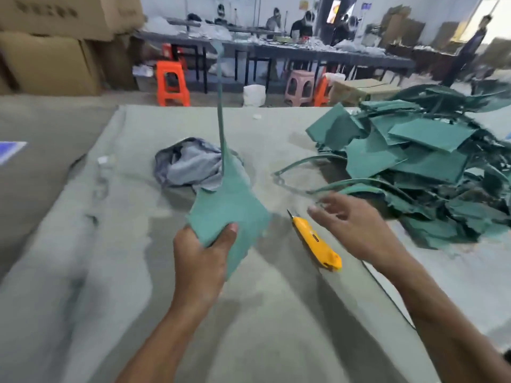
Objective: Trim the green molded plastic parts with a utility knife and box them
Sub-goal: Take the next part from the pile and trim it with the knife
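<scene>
Held nearest the camera by the left hand (pixel 203 255), pinched between thumb and fingers, was a green plastic part (pixel 229 208) with a long thin strip upright. Spread and empty, the right hand (pixel 356 230) was seen above the tabletop (pixel 83 244), beside a yellow utility knife (pixel 316 241). Print on the cardboard boxes (pixel 55 37) was blurred beyond reading. More green parts (pixel 431 167) were heaped at the right.

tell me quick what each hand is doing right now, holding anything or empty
Left hand: closed on a green plastic part, raised off the table.
Right hand: open, holding nothing, above the yellow utility knife.
</scene>
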`<action>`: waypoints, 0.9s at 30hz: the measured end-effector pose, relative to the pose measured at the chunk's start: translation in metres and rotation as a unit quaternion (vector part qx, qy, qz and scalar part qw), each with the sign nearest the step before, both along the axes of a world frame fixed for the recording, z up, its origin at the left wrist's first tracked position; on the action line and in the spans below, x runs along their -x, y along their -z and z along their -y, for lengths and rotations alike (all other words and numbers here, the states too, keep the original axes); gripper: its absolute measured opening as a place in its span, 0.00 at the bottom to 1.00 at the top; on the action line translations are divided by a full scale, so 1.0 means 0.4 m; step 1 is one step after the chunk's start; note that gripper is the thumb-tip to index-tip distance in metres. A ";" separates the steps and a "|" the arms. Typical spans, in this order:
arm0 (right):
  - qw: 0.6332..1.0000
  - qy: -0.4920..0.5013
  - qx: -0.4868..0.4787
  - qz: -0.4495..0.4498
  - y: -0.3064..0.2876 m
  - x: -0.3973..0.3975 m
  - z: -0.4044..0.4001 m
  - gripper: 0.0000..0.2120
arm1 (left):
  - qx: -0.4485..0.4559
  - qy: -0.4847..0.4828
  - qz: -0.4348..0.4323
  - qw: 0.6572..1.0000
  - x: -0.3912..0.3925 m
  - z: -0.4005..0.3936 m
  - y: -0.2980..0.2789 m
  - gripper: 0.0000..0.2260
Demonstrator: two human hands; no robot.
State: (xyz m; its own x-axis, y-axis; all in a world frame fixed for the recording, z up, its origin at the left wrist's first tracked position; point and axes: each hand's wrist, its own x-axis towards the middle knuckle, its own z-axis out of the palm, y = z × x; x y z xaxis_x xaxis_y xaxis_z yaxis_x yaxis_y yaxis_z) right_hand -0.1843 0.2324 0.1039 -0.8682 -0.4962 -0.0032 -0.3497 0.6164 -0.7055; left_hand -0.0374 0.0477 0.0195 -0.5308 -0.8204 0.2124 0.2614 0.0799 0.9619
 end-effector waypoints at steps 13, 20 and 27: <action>0.952 0.101 0.277 -0.083 0.157 0.001 0.127 0.11 | -0.130 0.053 0.006 0.990 -0.002 0.100 -0.003 0.12; 0.834 -0.052 0.429 0.343 0.136 -0.032 0.290 0.09 | -0.174 0.180 0.016 0.968 -0.023 0.139 -0.023 0.13; 0.857 0.037 0.470 0.211 0.210 -0.041 0.311 0.06 | 0.094 -0.051 0.142 0.984 0.003 0.118 0.005 0.15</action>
